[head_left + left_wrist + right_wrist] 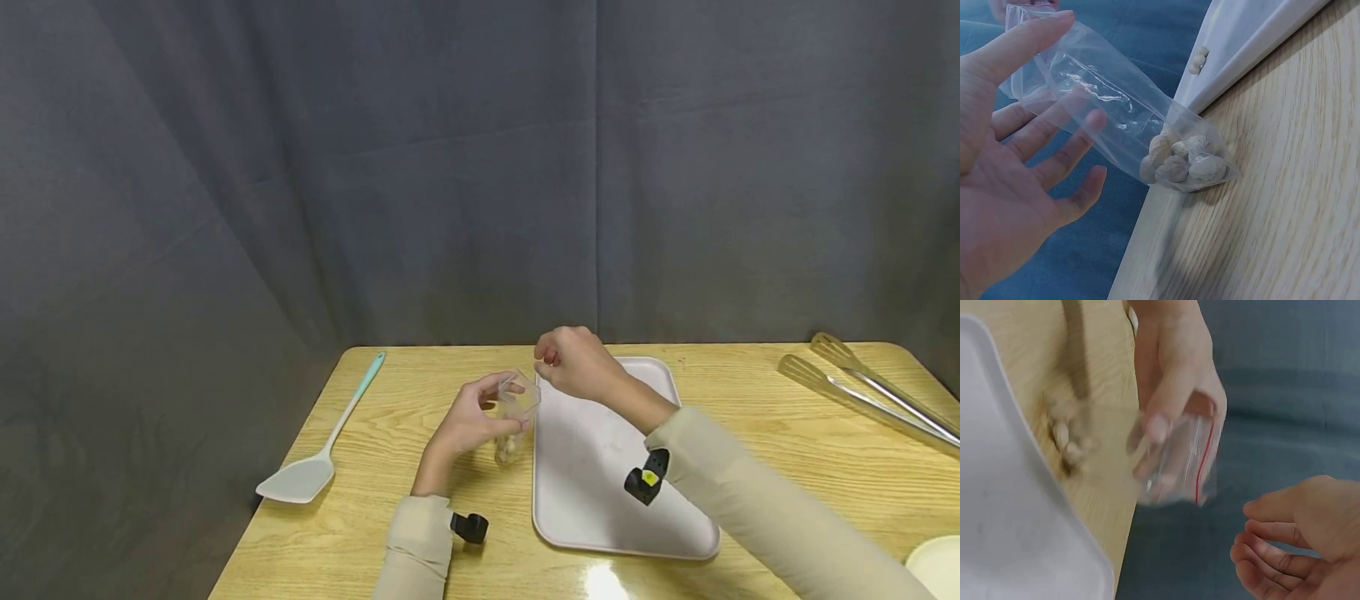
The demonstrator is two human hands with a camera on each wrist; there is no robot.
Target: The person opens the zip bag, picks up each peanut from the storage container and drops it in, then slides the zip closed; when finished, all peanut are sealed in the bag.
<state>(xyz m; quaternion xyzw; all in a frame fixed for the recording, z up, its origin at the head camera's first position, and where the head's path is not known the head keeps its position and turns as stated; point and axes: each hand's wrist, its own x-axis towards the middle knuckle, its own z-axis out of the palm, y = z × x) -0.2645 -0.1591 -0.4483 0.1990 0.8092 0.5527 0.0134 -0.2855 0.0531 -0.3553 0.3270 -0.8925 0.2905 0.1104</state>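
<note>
My left hand [467,421] holds a clear zip bag [1129,81] near its mouth, thumb on one side and fingers on the other. Several peanuts in their shells [1190,164] lie in the bottom of the bag, which hangs tilted near the table. A red line marks the bag's zip in the right wrist view. My right hand [581,364] is raised over the far left part of a white tray [577,508], close to the bag's mouth. Its fingers [1279,506] are loosely bent, with nothing visible between them.
One peanut [1198,60] lies on the tray. At the left of the wooden table [360,517] is a spatula [300,479] with a turquoise handle end. Metal tongs [862,392] lie at the far right. A pale round item [937,567] shows partly at the lower right.
</note>
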